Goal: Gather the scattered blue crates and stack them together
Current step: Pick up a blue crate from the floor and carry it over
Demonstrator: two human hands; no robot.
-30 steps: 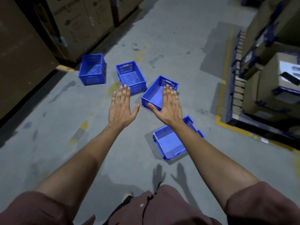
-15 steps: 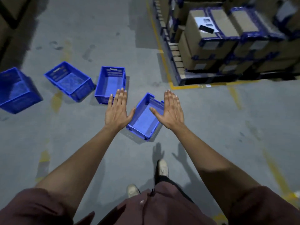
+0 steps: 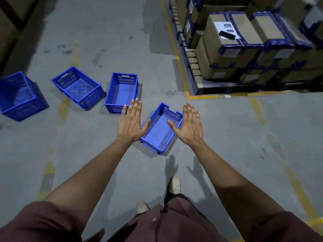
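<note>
Several blue plastic crates lie scattered on the grey concrete floor. The nearest crate sits skewed between my hands. My left hand is held flat above its left side and my right hand above its right side, both open and empty, fingers stretched forward. A second crate stands just beyond my left hand. A third crate with a lattice bottom lies further left. A fourth crate, taller, rests at the left edge.
A pallet stacked with blue-taped cardboard boxes stands at the upper right behind a yellow floor line. A dark small object lies on one box. Dark cartons line the upper left. My shoes are below.
The view has swung right since a second ago, so the crates now sit left and the pallet is in sight. My hands have spread slightly over the nearest crate.
</note>
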